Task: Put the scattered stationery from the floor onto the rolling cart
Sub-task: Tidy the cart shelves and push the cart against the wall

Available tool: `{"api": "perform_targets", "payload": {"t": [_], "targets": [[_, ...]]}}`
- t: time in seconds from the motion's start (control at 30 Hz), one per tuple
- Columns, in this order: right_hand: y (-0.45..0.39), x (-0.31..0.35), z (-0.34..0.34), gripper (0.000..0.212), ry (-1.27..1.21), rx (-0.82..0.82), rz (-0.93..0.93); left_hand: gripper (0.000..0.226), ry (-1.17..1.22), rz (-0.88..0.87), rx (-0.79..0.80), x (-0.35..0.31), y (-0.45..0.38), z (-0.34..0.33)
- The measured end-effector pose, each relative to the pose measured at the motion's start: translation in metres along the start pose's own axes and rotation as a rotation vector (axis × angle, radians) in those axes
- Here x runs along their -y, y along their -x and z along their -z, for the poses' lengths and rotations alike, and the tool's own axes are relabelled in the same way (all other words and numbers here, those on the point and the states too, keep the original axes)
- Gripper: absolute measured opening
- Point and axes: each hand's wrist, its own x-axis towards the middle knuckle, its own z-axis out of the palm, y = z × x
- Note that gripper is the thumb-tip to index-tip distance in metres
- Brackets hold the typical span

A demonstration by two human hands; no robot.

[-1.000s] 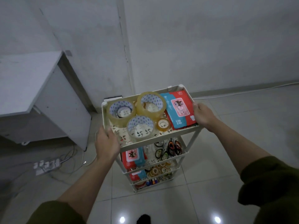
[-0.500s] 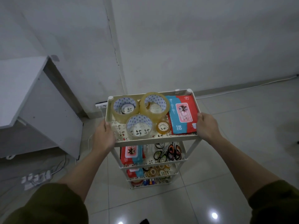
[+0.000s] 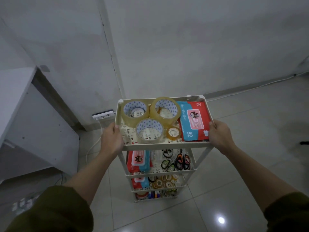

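Two hands grip the cart [image 3: 167, 146] in the head view, one on each side of its top tray. The left hand [image 3: 111, 141] is clenched on the left rim, thumb hooked over the edge near the front corner. The right hand [image 3: 220, 136] clasps the right rim, its fingers [image 3: 212, 126] curled over the edge just beside the wipes pack [image 3: 194, 121]. Both forearms reach forward out of dark green sleeves [image 3: 50, 213].

On the top tray stand three big rolls of clear tape [image 3: 149, 131], touching one another, two at the back and one in front. A small tape roll [image 3: 173, 133] sits between the front roll and the red-and-blue wipes pack, which lies flat along the right side.

The second tier holds another wipes pack [image 3: 138, 160] on the left and scissors [image 3: 182, 161] on the right. The third tier carries small tape rolls [image 3: 163, 180] and more red packaging. What lies on the lowest tier is too small to tell.

The cart stands on a pale tiled floor [image 3: 234, 173] near a white wall [image 3: 184, 47]. A power strip [image 3: 103, 115] lies at the wall's foot, just left of the cart. A white desk [image 3: 15, 91] stands further left.
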Motion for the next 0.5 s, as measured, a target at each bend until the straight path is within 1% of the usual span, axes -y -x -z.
{"api": "perform_targets", "payload": {"t": [0.13,0.27,0.37,0.5], "targets": [[-0.008,0.003,-0.007,0.037,-0.018,-0.024,-0.022,0.030,0.037,0.001,0.033,-0.002,-0.020,0.000],[-0.020,0.009,-0.014,0.036,-0.034,-0.038,-0.028,0.029,-0.004,-0.028,0.047,-0.010,-0.039,0.002],[-0.029,0.015,-0.022,0.037,-0.031,-0.030,-0.033,0.033,-0.013,0.006,0.066,-0.012,-0.055,0.002],[-0.037,0.020,-0.031,0.037,-0.004,-0.016,-0.031,0.031,0.004,0.045,0.070,-0.007,-0.063,0.005]]}}
